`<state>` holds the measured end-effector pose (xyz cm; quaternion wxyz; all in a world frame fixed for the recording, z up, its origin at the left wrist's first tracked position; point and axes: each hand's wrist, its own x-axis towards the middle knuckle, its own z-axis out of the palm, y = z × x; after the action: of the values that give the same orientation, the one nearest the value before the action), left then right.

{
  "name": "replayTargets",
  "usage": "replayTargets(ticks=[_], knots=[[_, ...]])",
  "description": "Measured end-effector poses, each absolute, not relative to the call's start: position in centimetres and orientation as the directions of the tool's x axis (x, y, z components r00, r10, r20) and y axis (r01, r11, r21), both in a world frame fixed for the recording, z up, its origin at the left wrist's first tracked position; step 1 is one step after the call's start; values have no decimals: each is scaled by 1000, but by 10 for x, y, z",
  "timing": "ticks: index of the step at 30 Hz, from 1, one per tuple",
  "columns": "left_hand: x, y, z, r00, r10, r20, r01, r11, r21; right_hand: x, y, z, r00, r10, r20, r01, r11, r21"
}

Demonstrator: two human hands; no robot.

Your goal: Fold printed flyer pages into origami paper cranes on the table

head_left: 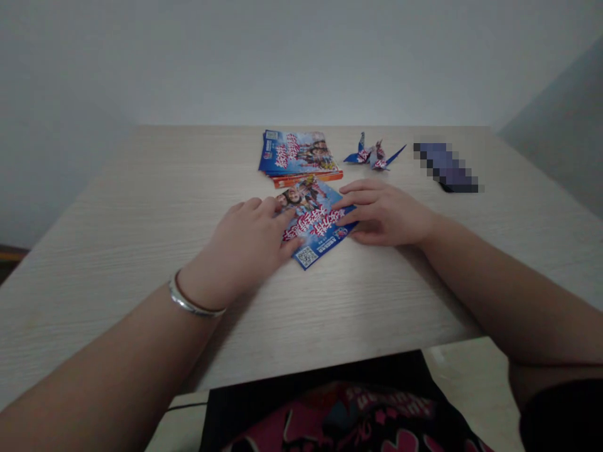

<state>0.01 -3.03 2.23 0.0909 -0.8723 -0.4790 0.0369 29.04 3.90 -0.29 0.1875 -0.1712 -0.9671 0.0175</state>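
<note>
A printed blue leaflet (313, 220) with white and pink lettering and a QR code lies turned at an angle on the table. My left hand (254, 238) rests at its left side, index finger and thumb spread apart on the paper; its other fingertips are partly hidden. On the opposite edge, my right hand (384, 213) touches the leaflet with its fingers spread. Neither hand visibly pinches the paper. Just beyond lies a stack of similar leaflets (301, 154), with an orange edge showing underneath. Two folded paper cranes (374, 157) stand right of the stack.
A pixelated dark object, phone-like in shape (447, 166), lies at the back right of the pale wood-grain table (155, 182). A plain wall (301, 63) rises behind the table. Below the near edge, dark clothing with a pink print (348, 420) covers my lap.
</note>
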Motion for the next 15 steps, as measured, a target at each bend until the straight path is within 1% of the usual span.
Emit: replayTargets(ticks=[3, 5, 6, 8, 10, 12, 15], knots=[[-3, -28, 21, 547, 837, 7, 820, -534, -204, 290, 37, -4, -864, 364, 349, 357, 930, -87], [-8, -25, 19, 580, 815, -17, 800, -573, -178, 290, 36, -3, -857, 378, 350, 383, 922, -58], [-11, -22, 18, 609, 793, -28, 784, -606, -135, 291, 35, -3, -858, 389, 336, 400, 916, -42], [-17, -15, 17, 681, 732, -21, 732, -681, -10, 292, 33, 0, -854, 433, 288, 450, 893, -10], [-21, -9, 16, 707, 706, -20, 706, -705, 76, 292, 30, 2, -828, 499, 255, 517, 856, 2], [-23, -3, 15, 698, 716, -7, 712, -694, 108, 291, 29, 2, -792, 554, 257, 567, 824, -28], [-23, 3, 14, 668, 742, 58, 728, -668, 152, 290, 28, 0, -747, 610, 266, 602, 790, -121]])
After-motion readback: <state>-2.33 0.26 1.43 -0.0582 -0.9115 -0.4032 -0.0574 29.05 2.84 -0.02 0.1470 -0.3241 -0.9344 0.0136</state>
